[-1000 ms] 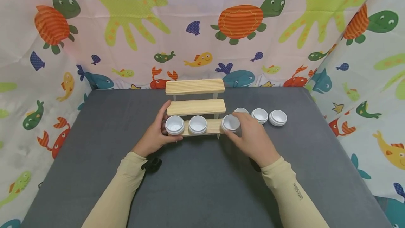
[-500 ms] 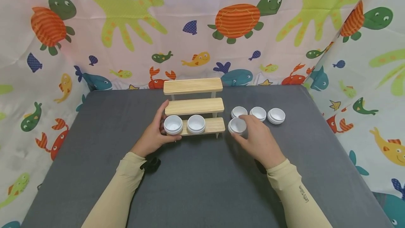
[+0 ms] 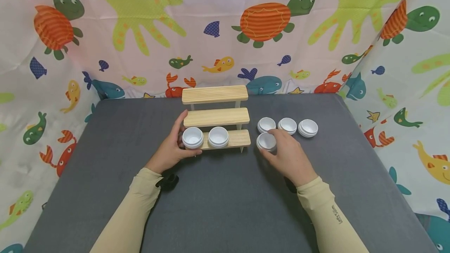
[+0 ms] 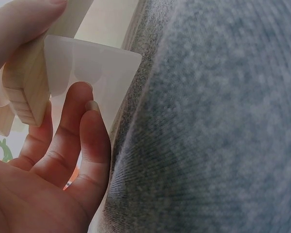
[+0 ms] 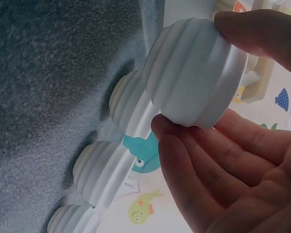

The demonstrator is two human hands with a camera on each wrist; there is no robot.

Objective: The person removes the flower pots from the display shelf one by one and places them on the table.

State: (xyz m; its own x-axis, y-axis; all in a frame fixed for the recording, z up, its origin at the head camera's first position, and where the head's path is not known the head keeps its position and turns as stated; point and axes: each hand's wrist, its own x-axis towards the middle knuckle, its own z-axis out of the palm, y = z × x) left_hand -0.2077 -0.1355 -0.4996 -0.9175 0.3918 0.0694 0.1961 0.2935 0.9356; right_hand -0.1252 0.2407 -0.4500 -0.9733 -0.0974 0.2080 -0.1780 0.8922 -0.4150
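Observation:
A three-tier stand with pale wooden steps (image 3: 216, 117) and translucent legs (image 4: 94, 68) stands at mid-table in the head view. My left hand (image 3: 166, 149) grips the left end of its lowest step, thumb in front and fingers behind near the leg. On that step sit two white cups, one at the left end (image 3: 192, 138) and another (image 3: 218, 137) beside it. To the right of the stand, my right hand (image 3: 291, 157) pinches a white ribbed cup (image 5: 194, 73) between thumb and fingers. The right wrist view shows it held off the table.
Three more white cups stand in a row right of the stand: a left one (image 3: 266, 124), a middle one (image 3: 287, 125) and a right one (image 3: 308, 128). Grey cloth (image 3: 218, 206) covers the table. A curtain printed with sea animals (image 3: 218, 18) hangs behind and at both sides.
My right hand has carried its cup rightward, from over the right end of the lowest step to beside the stand. My left hand keeps its grip on the stand.

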